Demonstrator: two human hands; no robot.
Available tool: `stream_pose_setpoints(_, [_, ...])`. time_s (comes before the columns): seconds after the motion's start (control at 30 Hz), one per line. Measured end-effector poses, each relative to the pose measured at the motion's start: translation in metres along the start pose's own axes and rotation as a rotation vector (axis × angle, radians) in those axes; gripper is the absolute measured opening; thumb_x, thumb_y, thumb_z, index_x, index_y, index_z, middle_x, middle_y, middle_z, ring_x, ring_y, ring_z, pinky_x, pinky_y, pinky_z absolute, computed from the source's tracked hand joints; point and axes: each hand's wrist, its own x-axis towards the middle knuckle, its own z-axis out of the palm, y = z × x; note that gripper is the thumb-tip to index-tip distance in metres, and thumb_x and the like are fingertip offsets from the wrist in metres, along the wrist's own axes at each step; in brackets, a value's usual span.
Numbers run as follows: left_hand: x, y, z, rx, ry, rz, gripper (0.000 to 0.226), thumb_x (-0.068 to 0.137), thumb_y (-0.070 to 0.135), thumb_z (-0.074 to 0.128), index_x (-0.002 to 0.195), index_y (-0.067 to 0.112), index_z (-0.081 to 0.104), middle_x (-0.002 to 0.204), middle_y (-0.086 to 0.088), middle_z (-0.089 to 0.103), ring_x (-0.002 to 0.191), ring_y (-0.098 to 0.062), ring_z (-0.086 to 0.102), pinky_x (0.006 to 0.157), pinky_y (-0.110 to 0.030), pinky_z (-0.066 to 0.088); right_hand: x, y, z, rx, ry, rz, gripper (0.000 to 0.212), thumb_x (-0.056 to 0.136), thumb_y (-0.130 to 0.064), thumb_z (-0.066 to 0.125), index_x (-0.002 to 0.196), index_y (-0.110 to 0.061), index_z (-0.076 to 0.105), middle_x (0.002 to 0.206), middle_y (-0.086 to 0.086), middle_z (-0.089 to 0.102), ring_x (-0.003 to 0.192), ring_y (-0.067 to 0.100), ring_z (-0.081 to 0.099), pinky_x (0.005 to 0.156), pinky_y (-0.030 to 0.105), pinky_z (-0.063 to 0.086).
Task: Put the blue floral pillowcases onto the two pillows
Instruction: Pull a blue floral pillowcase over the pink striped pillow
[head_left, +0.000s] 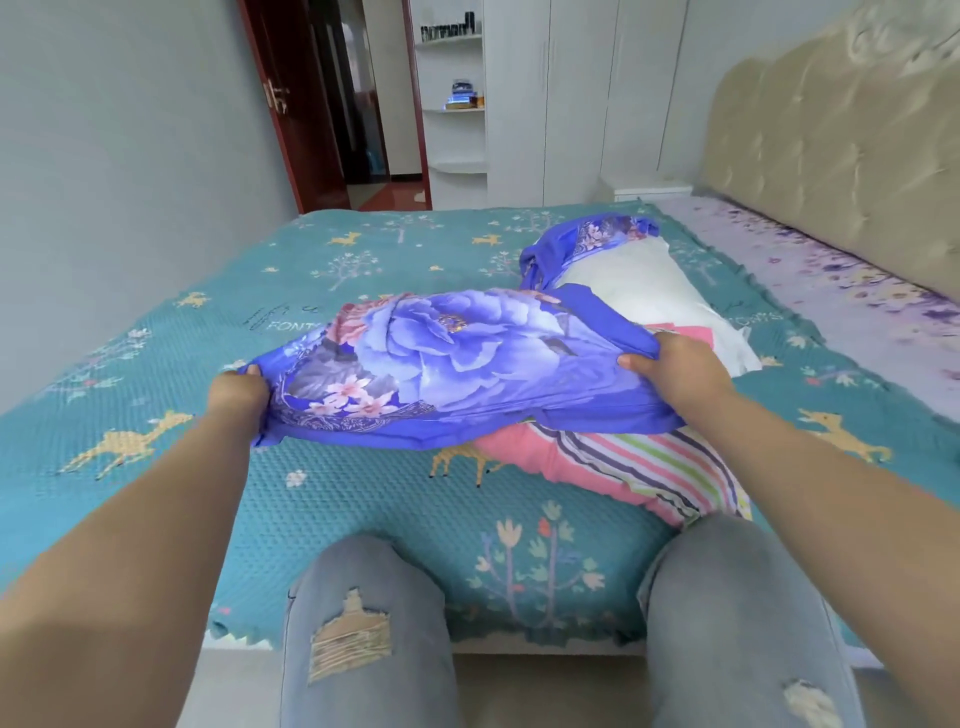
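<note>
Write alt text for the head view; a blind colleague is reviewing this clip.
Both hands, left hand and right hand, grip a blue floral pillowcase stretched above a striped pillow on a teal bedspread. Behind, a white pillow lies beside a second floral pillowcase.

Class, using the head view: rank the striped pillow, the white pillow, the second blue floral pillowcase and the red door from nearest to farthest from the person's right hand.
From the right hand:
1. Striped pillow, just below it.
2. White pillow, beyond it.
3. Second blue floral pillowcase, bunched at that pillow's far end.
4. Red door, across the room, left.
</note>
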Motion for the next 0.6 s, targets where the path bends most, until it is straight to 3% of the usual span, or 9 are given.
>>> stream_pose_setpoints(0.1, [-0.007,-0.011,0.000,0.004,-0.067,-0.015,0.046,0.101,0.023,0.037,0.129,-0.012,0.045,0.130,-0.033,0.049,0.121,-0.044,0.048,0.103,-0.042,0.036,-0.005,-0.001,0.010,-0.007,-0.041,0.036,0.045,0.090,-0.046,0.056,0.110,-0.006,0.062,0.104,0.020,0.065,0.096,0.035,0.059,0.074,0.035,0.038])
stream_pose_setpoints(0.17, [0.011,-0.031,0.000,0.009,-0.130,-0.083,0.050,0.100,0.031,0.039,0.126,-0.011,0.048,0.125,-0.033,0.053,0.113,-0.046,0.054,0.097,-0.048,0.044,-0.010,-0.008,0.019,0.079,-0.177,0.051,0.048,0.090,-0.050,0.054,0.115,-0.009,0.061,0.107,0.017,0.064,0.098,0.033,0.059,0.074,0.031,0.037])
stream_pose_setpoints(0.23, [0.027,-0.058,0.000,-0.080,-0.246,-0.203,0.049,0.098,0.039,0.042,0.111,-0.006,0.056,0.102,-0.026,0.065,0.085,-0.041,0.065,0.068,-0.048,0.057,-0.018,-0.020,0.021,0.119,-0.409,0.061,0.053,0.086,-0.054,0.058,0.120,-0.013,0.058,0.111,0.010,0.061,0.101,0.027,0.057,0.078,0.028,0.037])
stream_pose_setpoints(0.3, [0.011,-0.072,-0.004,-0.165,-0.382,-0.325,0.042,0.100,0.040,0.039,0.084,0.004,0.057,0.059,-0.012,0.066,0.044,-0.027,0.061,0.037,-0.028,0.049,-0.024,-0.030,0.023,0.092,-0.588,0.003,0.053,0.082,-0.050,0.066,0.120,-0.014,0.058,0.111,0.004,0.059,0.098,0.022,0.055,0.080,0.027,0.038])
stream_pose_setpoints(0.33, [-0.006,-0.071,-0.008,-0.168,-0.449,-0.366,0.043,0.101,0.037,0.037,0.075,0.007,0.053,0.046,-0.009,0.060,0.032,-0.024,0.053,0.031,-0.023,0.043,-0.026,-0.034,0.028,0.115,-0.594,-0.018,0.050,0.081,-0.044,0.069,0.119,-0.012,0.059,0.111,0.005,0.061,0.097,0.022,0.056,0.079,0.027,0.040])
stream_pose_setpoints(0.4, [-0.026,-0.067,-0.006,-0.051,-0.522,-0.350,0.037,0.099,0.025,0.038,0.070,0.006,0.050,0.035,-0.009,0.050,0.022,-0.022,0.043,0.028,-0.021,0.037,-0.033,-0.044,0.043,0.284,-0.428,0.053,0.039,0.085,-0.032,0.068,0.114,-0.006,0.062,0.102,0.012,0.063,0.087,0.024,0.056,0.072,0.029,0.039])
stream_pose_setpoints(0.47, [-0.027,-0.055,0.007,-0.073,-0.455,-0.305,0.021,0.096,0.014,0.040,0.088,0.002,0.055,0.045,-0.014,0.057,0.036,-0.028,0.056,0.035,-0.039,0.049,-0.045,-0.058,0.062,0.493,-0.151,0.177,0.031,0.088,-0.024,0.062,0.110,-0.002,0.060,0.092,0.014,0.060,0.079,0.025,0.053,0.067,0.029,0.036])
stream_pose_setpoints(0.53, [-0.023,-0.037,0.021,-0.107,-0.338,-0.238,0.025,0.094,0.011,0.042,0.107,-0.004,0.057,0.090,-0.025,0.066,0.082,-0.039,0.066,0.072,-0.059,0.053,-0.058,-0.078,0.081,0.700,0.018,0.241,0.033,0.089,-0.022,0.058,0.114,-0.001,0.052,0.100,0.019,0.062,0.084,0.029,0.057,0.068,0.030,0.037])
stream_pose_setpoints(0.6, [-0.024,-0.019,0.022,-0.107,-0.240,-0.159,0.038,0.096,0.015,0.040,0.128,-0.003,0.051,0.128,-0.022,0.055,0.115,-0.036,0.056,0.094,-0.047,0.048,-0.070,-0.098,0.095,0.712,0.059,0.230,0.041,0.090,-0.026,0.057,0.120,-0.002,0.045,0.108,0.022,0.062,0.096,0.037,0.061,0.071,0.034,0.041])
